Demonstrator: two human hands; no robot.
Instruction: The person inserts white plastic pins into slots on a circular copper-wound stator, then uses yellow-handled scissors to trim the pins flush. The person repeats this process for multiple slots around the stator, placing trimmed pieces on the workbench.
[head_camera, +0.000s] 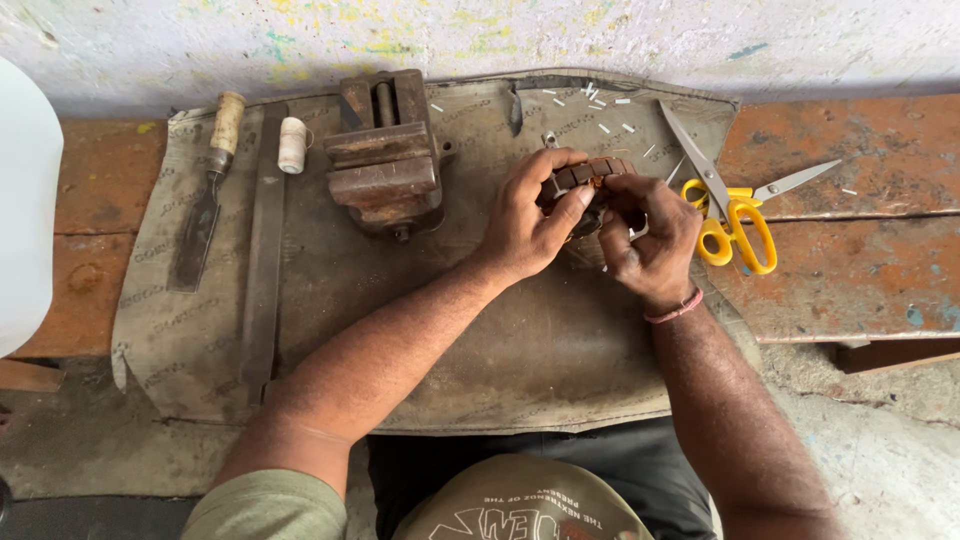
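Note:
My left hand (525, 215) grips a small round motor core (590, 174) with dark slotted metal and copper-coloured windings, held just above a grey cloth mat (480, 340). My right hand (652, 235) holds the same core from the right side, fingers curled at its lower edge. A red band circles my right wrist. Most of the core is hidden by my fingers.
A rusty bench vise (385, 155) stands left of my hands. Yellow-handled scissors (730, 215) lie open to the right. A chisel with a wooden handle (205, 195), a flat metal bar (263, 250) and a thread spool (291, 145) lie at left. Small white paper strips (600, 105) are scattered behind.

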